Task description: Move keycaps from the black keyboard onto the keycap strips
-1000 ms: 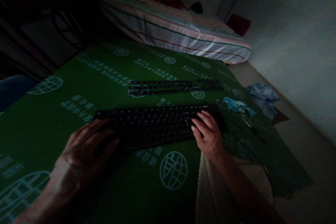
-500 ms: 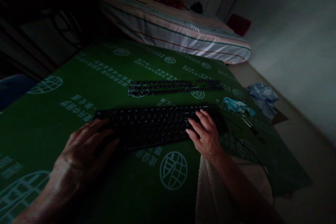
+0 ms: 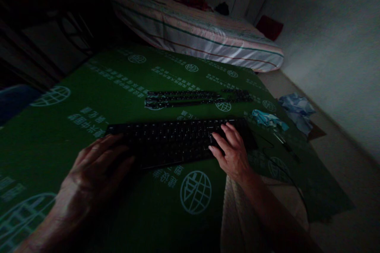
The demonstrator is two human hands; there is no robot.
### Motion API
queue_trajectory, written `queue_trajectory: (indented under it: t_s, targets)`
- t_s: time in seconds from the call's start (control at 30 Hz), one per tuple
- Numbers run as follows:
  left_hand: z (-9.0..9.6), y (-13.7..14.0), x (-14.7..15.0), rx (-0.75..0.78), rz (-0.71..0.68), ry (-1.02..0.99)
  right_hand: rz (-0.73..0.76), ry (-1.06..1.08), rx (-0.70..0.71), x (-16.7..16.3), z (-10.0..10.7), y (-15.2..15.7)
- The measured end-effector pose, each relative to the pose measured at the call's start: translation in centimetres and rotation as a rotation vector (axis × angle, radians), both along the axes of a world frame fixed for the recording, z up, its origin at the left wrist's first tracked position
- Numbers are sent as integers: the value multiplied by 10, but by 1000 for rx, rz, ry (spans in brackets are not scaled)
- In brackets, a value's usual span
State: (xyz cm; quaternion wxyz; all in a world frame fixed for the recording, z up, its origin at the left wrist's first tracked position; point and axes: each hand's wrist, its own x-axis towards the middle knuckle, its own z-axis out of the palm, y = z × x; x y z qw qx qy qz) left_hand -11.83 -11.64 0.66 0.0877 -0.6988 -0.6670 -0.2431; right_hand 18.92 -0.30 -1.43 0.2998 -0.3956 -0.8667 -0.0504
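A black keyboard [image 3: 166, 140] lies on a green printed sheet, its keys faint in the dim light. Across its left end rests my left hand [image 3: 92, 166], fingers stretched out; the fingertips fade into shadow. My right hand [image 3: 231, 150] is on the right part of the keyboard with fingers apart, the index finger and thumb touching down around a dark key. Whether a loose key lies under those fingertips, I cannot tell. Behind the keyboard, several loose black keycaps [image 3: 184, 98] are laid out in rows.
Right of the keyboard lie a crumpled blue cloth [image 3: 268, 120], a thin metallic tool [image 3: 280, 138] and a black cable [image 3: 282, 170]. Beige fabric [image 3: 237, 213] is under my right forearm. A bed [image 3: 208, 43] stands beyond the green sheet [image 3: 118, 71], and crumpled material [image 3: 297, 110] is on the floor.
My right thumb and index finger have shifted very slightly to the left on the keys. My left hand, the keyboard and the loose keycaps stay as they were.
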Motion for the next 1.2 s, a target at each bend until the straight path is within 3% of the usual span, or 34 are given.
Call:
queue_trajectory:
  t_s: [0.67,1.2]
  targets:
    - [-1,-1,2,-42,35,-98,27,-24,17,1,-1,1]
    - [-2,-5,9,-62,12,-166,92,117,60,16,1,4]
